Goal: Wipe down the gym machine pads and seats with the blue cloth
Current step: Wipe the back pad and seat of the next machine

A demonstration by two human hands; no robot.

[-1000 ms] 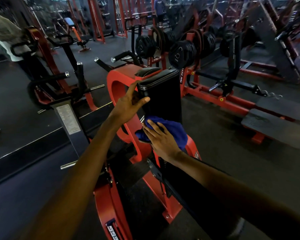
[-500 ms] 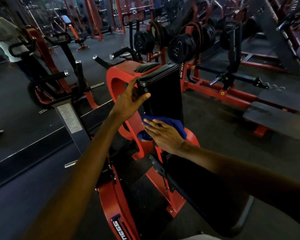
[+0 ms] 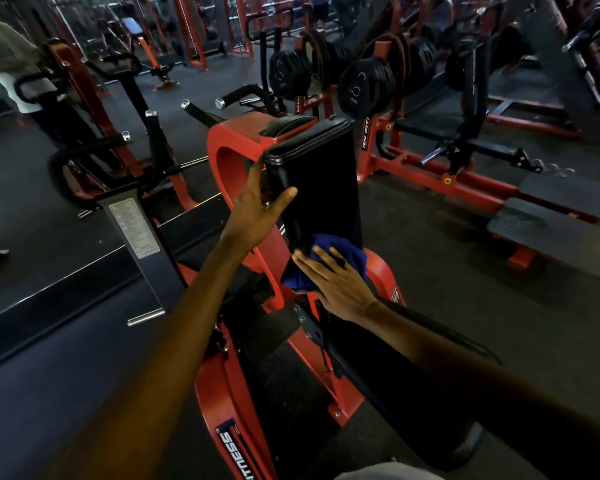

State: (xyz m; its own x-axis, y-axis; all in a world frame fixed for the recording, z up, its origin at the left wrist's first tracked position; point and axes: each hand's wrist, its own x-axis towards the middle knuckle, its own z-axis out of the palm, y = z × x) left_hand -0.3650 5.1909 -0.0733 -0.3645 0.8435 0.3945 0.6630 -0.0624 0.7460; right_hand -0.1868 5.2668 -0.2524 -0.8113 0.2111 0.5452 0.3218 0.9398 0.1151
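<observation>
The right hand (image 3: pixel 336 284) lies flat on the blue cloth (image 3: pixel 343 249), with the fingers straight and a little spread, and presses it against the lowest part of the black pad (image 3: pixel 323 188). The left hand (image 3: pixel 257 209) holds the same pad by its left edge, higher up. Its thumb lies across the front face and its fingers go behind the edge, where I cannot see them well. So the 2 hands are apart, one above the other, both on 1 pad. The pad stands nearly upright on the red frame (image 3: pixel 229 147), and its long axis runs from the right hand upward and away, past the left hand, to the top rim. This is the relation which matters for the coming move: almost all of the front face lies above the cloth, between the right hand and the top rim. The right hand is the one that carries the cloth, so I judge that the stroke must travel along this long axis, in straight lanes. The left hand seems to steady the pad. Its thumb covers a small part of the face, so that part would need the hand to shift. A smaller second pad (image 3: pixel 286 125) sits just beyond the top rim, farther from both hands. A long dark cushion (image 3: pixel 406 410), hard to see in the shadow, lies below the right forearm. I think both also belong to the task. The weight plates (image 3: pixel 364 88) hang well beyond the hands.
</observation>
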